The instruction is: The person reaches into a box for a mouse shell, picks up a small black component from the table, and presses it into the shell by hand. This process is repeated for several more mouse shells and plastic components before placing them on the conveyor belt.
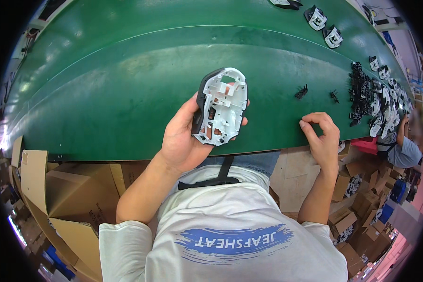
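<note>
My left hand (184, 134) holds up a white and black plastic mouse shell (229, 112), gripping it from behind and along its sides. Its hollow inner side faces me, showing ribs, posts and cut-outs through which fingers show. Off to the right, my right hand (322, 136) hovers by the table's near edge, with thumb and index finger bent together in a pinch. Whatever may be between those fingertips is too small or hidden to make out. Beyond that hand lie a small black plastic part (301, 91) and another small black part (334, 97).
The green table (127, 94) curves across the view. On its right are piled black parts (359, 91) and many white shells (387, 105); more shells (332, 36) lie at the far side. Open cardboard boxes (80, 188) stand left and right. Another person (404, 150) is at far right.
</note>
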